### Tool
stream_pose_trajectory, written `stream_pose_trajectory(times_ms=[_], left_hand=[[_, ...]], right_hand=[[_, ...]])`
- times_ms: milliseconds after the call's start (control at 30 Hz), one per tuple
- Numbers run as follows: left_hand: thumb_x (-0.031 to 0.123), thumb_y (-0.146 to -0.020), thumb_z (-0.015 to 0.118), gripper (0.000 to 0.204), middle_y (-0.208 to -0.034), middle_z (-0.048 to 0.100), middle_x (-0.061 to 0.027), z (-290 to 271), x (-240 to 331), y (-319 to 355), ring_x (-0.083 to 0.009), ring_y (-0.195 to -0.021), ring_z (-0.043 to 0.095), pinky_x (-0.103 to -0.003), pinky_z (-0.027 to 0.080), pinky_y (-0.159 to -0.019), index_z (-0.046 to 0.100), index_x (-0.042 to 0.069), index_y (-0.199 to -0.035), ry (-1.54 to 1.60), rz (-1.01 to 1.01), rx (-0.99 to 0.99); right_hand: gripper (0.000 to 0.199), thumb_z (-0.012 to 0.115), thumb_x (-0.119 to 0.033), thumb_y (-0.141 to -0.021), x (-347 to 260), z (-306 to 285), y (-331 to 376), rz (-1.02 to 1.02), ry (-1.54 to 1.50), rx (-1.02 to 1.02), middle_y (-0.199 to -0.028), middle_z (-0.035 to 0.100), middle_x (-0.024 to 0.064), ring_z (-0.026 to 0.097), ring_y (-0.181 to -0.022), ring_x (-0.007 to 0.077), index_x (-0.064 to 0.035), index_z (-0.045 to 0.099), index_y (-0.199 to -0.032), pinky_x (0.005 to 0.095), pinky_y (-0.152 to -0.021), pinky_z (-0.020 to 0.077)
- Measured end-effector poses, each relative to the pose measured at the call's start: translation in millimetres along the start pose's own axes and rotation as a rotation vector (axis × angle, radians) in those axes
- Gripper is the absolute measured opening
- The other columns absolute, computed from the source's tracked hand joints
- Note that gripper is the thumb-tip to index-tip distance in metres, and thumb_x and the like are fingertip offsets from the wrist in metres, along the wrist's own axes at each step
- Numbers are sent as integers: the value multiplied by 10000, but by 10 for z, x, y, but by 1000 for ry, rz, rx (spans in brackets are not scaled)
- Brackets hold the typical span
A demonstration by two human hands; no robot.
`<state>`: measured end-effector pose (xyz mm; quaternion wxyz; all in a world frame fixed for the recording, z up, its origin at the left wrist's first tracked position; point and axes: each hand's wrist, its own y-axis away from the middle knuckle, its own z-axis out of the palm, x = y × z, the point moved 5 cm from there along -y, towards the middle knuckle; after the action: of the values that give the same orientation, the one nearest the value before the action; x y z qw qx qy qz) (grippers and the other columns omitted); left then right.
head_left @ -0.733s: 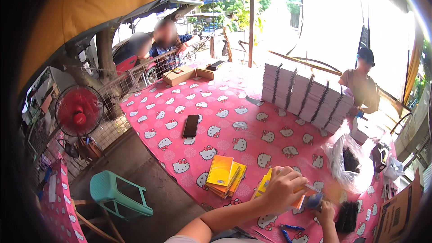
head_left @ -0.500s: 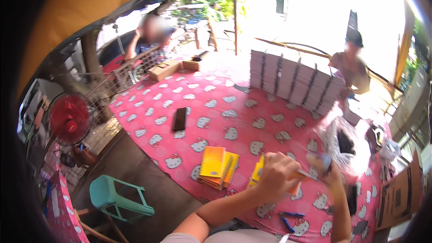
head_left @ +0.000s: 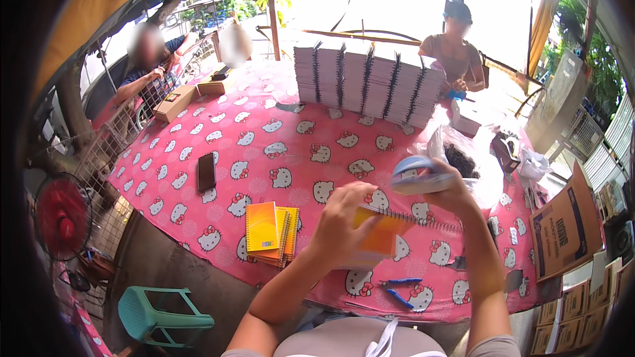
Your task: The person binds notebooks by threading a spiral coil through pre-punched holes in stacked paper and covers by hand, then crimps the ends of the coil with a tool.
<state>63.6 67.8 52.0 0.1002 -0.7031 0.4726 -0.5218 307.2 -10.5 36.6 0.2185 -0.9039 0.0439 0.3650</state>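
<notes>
Head view. Shows an orange notebook (head_left: 381, 238) by the near edge of the tabletop (head_left: 284, 192), rightward within the part-curled grasp of the left hand (head_left: 344, 218). Note the spiral wire (head_left: 426, 223), running left to right past the cover. Compare the right hand (head_left: 451, 192), just beyond, closed around a rounded blue-and-white tool (head_left: 417, 186).

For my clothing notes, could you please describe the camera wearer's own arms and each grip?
Short, pale greyish sleeves leave the forearms bare. The left grip and right grip wear no gloves, and no watch or bracelet shows.
</notes>
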Motion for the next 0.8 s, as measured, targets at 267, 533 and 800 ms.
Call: stream_pose_trajectory(times_ms=[267, 533, 800], left_hand=[[31, -851, 714, 312, -1036, 670, -71, -26, -416, 331, -129, -960, 641, -258, 526, -829, 599, 33, -1141, 598, -411, 166], [-33, -854, 684, 256, -1061, 689, -56, -62, -594, 461, -88, -942, 638, -228, 519, -834, 686, 9, -1107, 728, -403, 220], [-46, -852, 679, 215, -1022, 685, -62, -48, -578, 373, -99, -920, 643, -253, 532, -826, 685, 6, -1060, 933, -347, 158]], right_hand=[[407, 732, 15, -653, -320, 270, -166, -168, -155, -135, -822, 639, 128, 586, -777, 136, -17, 570, -1025, 304, -736, 495], [306, 712, -57, -676, -648, 381, -240, -146, -66, -258, -852, 656, 170, 672, -826, 315, -49, 555, -940, 386, -712, 516], [246, 618, -40, -737, 609, 453, 562, 347, 714, 146, -927, 655, 183, 637, -906, 399, -49, 530, -967, 481, -711, 498]])
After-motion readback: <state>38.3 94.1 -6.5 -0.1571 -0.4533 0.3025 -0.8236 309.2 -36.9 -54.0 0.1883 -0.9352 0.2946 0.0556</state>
